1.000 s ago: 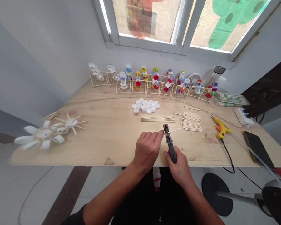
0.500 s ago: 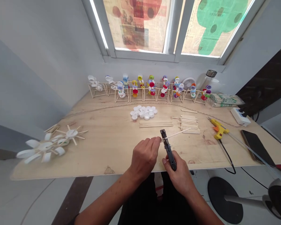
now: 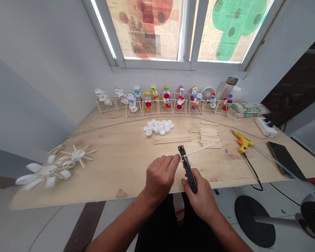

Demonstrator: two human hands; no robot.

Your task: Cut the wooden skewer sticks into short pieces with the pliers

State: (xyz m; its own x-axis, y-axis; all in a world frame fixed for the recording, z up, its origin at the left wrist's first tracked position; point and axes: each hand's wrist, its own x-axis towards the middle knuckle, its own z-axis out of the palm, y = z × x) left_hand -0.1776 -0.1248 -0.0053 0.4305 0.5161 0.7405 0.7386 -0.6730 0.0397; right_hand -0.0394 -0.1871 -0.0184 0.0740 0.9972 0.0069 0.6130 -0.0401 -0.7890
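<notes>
My left hand (image 3: 161,175) is closed on a thin wooden stick (image 3: 199,149), whose free end points right and away from me. Wrapped around the dark handles of a pair of pliers (image 3: 187,169) is my right hand (image 3: 203,194). The pliers' head stands across the stick, right beside my left fingertips; whether the jaws bite into it I cannot tell. Beyond my hands lie a row of long sticks (image 3: 172,139) and a pile of shorter sticks (image 3: 209,136). White bottle caps (image 3: 159,127) are heaped behind the long sticks.
Stick frames with coloured cap wheels (image 3: 166,99) line the back. A yellow glue gun (image 3: 243,140), a phone (image 3: 285,159) and a power strip (image 3: 266,127) are at right. White cap-and-stick wheels (image 3: 78,155) lie at left. The table's front edge (image 3: 115,199) runs below my forearms.
The view has shifted slightly, so the table's things appear a little further left. My hands, the stick and the pliers keep nearly the same pose.
</notes>
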